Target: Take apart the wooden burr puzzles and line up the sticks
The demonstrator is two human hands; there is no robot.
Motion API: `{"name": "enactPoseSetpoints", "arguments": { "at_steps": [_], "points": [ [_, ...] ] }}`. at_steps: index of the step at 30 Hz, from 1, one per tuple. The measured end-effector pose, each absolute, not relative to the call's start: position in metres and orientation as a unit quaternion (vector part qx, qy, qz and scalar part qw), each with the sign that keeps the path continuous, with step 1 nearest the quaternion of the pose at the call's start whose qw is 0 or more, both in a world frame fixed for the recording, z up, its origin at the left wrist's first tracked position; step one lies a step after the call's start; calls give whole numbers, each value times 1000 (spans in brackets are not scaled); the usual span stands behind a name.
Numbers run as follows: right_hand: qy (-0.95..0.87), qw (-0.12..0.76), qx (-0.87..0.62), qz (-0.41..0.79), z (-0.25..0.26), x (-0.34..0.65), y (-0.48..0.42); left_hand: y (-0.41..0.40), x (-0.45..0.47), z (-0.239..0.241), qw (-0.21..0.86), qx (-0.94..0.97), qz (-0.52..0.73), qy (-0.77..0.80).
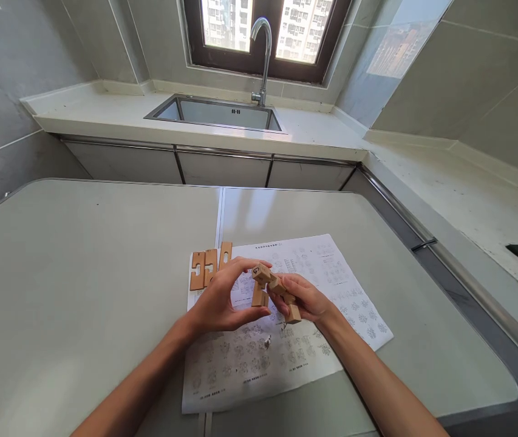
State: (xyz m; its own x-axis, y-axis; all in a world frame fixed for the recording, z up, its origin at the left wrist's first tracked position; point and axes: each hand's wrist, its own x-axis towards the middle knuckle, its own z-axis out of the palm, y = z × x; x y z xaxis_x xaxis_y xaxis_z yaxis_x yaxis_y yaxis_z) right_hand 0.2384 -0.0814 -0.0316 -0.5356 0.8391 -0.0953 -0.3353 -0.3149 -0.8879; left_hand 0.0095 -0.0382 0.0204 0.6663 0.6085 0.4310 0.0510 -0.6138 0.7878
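Note:
Above a printed instruction sheet (331, 273), both hands hold notched wooden puzzle bars. My right hand (306, 298) is closed around a long wooden bar (273, 281) that slants up to the left, with a marked end block showing. My left hand (220, 297) pinches a shorter wooden piece (259, 295) between thumb and fingers, pressed against the slanted bar. Three more notched wooden pieces (210, 267) lie side by side on the sheet's far left corner, just beyond my left fingers.
The sheet lies on a grey table (81, 273) with a seam down its middle. Behind stands a white counter with a steel sink (215, 113) and tap (263, 54) under a window. A second counter (468, 194) runs along the right.

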Motion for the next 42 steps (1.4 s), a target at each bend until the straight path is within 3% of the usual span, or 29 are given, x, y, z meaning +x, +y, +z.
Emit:
{"name": "enactPoseSetpoints", "arguments": {
  "at_steps": [6, 10, 15, 28, 38, 42],
  "points": [
    [-452, 393, -284, 749, -24, 238, -89, -29, -1, 18, 379, 822, 333, 264],
    [-451, 463, -350, 678, -12, 232, -89, -23, -2, 12, 239, 837, 365, 329],
    [-472, 486, -512, 528, -2, 221, -85, -18, 2, -3, 73, 862, 318, 389],
    [-614, 185, -713, 283, 14, 200, -59, -21, 1, -13, 21, 861, 264, 434],
    [-653, 34, -664, 362, 37, 193, -44, -22, -9, -6, 43, 863, 300, 405],
    [-647, -18, -681, 341, 43, 206, -27, -21, -7, -7, 27, 845, 332, 418]
  ]
}}
